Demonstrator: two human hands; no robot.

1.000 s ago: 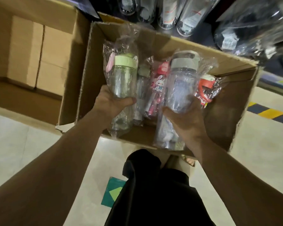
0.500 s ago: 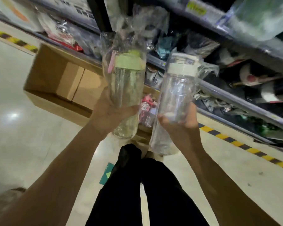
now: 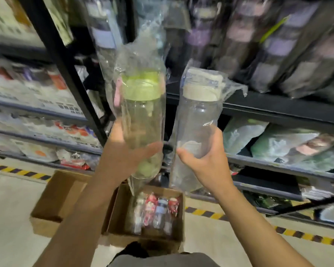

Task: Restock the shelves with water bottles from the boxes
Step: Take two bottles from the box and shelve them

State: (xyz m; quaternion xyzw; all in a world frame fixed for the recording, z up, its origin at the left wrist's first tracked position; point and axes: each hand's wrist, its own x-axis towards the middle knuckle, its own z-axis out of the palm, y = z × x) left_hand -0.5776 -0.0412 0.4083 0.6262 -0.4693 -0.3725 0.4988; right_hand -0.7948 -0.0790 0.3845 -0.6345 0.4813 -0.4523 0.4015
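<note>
Raised both bottles from box level to shelf height. Left hand [image 3: 121, 157] grips green-lid bottle [image 3: 143, 116], right hand [image 3: 206, 162] grips white-lid bottle [image 3: 197, 120]. Shelf [image 3: 278, 108] just beyond, neither placed. Box [image 3: 143, 240] below my hands holds more.

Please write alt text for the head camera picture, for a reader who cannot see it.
A person's left hand grips a green-lidded bottle and the right hand a white-lidded bottle, both lids up in clear plastic bags, held in front of stocked shelves. Below, on the floor, an open cardboard box holds more wrapped bottles.
</note>
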